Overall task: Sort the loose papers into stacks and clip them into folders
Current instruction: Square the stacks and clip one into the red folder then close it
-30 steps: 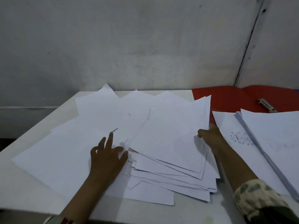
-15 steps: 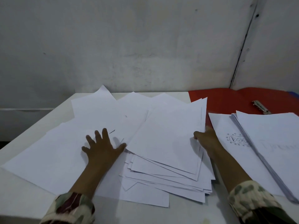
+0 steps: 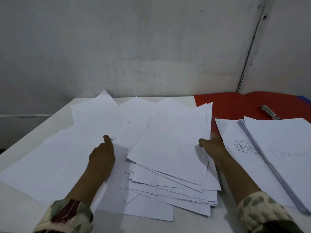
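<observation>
A messy pile of white papers [image 3: 168, 148] lies in the middle of the white table [image 3: 18, 216]. More loose sheets [image 3: 67, 157] are spread flat to its left. My left hand [image 3: 102, 155] rests on those sheets with one finger stretched forward and the others tucked in. My right hand [image 3: 212, 148] grips the pile's right edge, thumb on top. An open red folder [image 3: 232, 106] lies at the back right with a metal clip [image 3: 269, 112] on it. A tidier paper stack [image 3: 286, 148] lies across the folder's front, over a sheet with a doodle [image 3: 235, 137].
A grey wall stands right behind the table. A sliver of a blue folder [image 3: 305, 98] shows at the far right edge. The table's left edge runs diagonally from the back to the near left corner.
My left hand went from flat with spread fingers to one extended finger and slid slightly forward. My right hand stayed on the pile's right edge.
</observation>
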